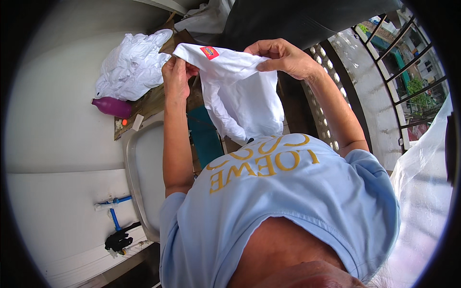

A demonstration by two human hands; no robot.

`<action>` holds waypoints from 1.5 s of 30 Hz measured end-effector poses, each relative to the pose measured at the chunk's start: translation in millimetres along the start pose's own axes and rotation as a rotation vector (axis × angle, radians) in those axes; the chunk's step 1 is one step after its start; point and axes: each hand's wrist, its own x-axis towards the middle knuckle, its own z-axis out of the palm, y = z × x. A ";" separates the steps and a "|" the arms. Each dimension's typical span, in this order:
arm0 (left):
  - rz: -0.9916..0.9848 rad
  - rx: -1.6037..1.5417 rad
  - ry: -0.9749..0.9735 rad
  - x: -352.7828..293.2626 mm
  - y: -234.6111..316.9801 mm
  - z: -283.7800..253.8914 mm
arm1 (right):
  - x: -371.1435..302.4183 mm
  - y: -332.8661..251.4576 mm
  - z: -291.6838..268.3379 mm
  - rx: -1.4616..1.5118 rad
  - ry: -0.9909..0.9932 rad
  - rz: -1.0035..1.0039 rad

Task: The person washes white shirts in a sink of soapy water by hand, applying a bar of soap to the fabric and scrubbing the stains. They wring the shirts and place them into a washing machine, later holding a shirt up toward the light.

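A white garment point(245, 93) hangs at 12 o'clock, held up in front of the person's chest; its top edge is spread between two bare hands, and its lower part falls in loose folds toward the light-blue T-shirt point(288, 201) that the person wears; whether it is a shirt or another piece, the view does not settle. The left hand point(178, 79), at 11 o'clock, pinches the garment's left upper corner; the right hand point(284, 58), at 1 o'clock, grips the right end of the same edge between thumb and fingers; a red patch point(209, 52) sits near the left corner.

At 10 o'clock a crumpled heap of white cloth point(132, 65) lies on a wooden worktop point(140, 106); a purple bottle point(113, 107) lies on its side just beside it, with a small orange cap point(124, 122) near; a metal-rimmed sink point(130, 163) stands toward 9 o'clock; a barred window point(394, 74) opens at 2 o'clock.
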 end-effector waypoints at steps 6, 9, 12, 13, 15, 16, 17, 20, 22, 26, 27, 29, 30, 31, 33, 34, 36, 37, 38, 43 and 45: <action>-0.158 -0.352 -0.103 -20.5 -6.6 7.3 | 3.7 30.9 37.1 0.055 0.009 -0.044; -0.171 -0.251 -0.125 -18.2 8.4 9.6 | 11.7 36.2 41.4 -0.061 0.044 -0.085; -0.217 -0.207 -0.224 -12.4 27.2 8.9 | 31.5 35.2 34.3 -0.289 0.362 -0.260; -0.221 -0.134 -0.236 -11.2 37.6 15.0 | 43.3 36.5 26.5 -0.399 0.396 -0.341; -0.227 0.016 -0.256 -11.4 56.6 23.9 | 77.9 50.6 22.3 -0.371 0.306 -0.413; -0.217 -0.072 -0.324 -3.4 57.9 9.8 | 90.0 50.4 29.5 -0.222 0.164 -0.319; -0.244 -0.079 -0.392 10.0 64.3 1.9 | 99.0 48.2 26.9 -0.089 0.033 -0.224; -0.263 0.119 -0.344 20.6 85.4 -12.7 | 120.8 52.8 10.8 -0.025 -0.182 -0.020; -0.236 0.303 -0.328 18.0 95.7 -15.9 | 123.5 39.6 4.9 0.083 -0.132 -0.053; -0.173 0.789 -0.448 10.9 105.1 -24.2 | 141.8 15.8 -16.1 0.309 -0.250 -0.151; -0.124 0.921 -0.480 11.1 104.6 -29.5 | 148.2 16.5 -25.3 0.186 -0.252 -0.199; -0.175 0.926 -0.431 11.4 112.6 -37.9 | 141.2 -8.2 -12.1 0.253 -0.209 -0.132; -0.133 0.934 -0.414 11.8 114.6 -43.2 | 143.6 -11.0 -8.9 0.223 -0.182 -0.141; -0.085 0.939 -0.406 15.4 116.0 -46.0 | 147.4 -8.8 -15.2 0.120 -0.153 -0.220; 0.114 0.755 -0.353 24.5 107.8 -51.1 | 156.8 -2.1 -33.6 -0.086 -0.093 -0.379; 0.167 0.603 -0.312 22.7 103.3 -52.5 | 153.3 -10.5 -23.7 -0.028 -0.078 -0.369; 0.230 0.378 -0.254 23.7 96.5 -44.4 | 147.1 -18.0 -19.8 0.059 -0.031 -0.301; 0.235 0.307 -0.234 24.3 93.7 -37.0 | 145.0 -20.1 -21.9 0.098 -0.003 -0.267; 0.239 0.236 -0.215 24.7 92.9 -32.0 | 150.6 -17.0 -29.3 0.026 0.007 -0.323; 0.205 0.839 -0.394 27.7 98.9 -30.5 | 144.1 -39.4 -52.5 0.136 0.063 -0.429; 0.102 1.069 -0.401 32.8 103.8 -35.0 | 141.2 -47.7 -51.6 0.145 0.038 -0.347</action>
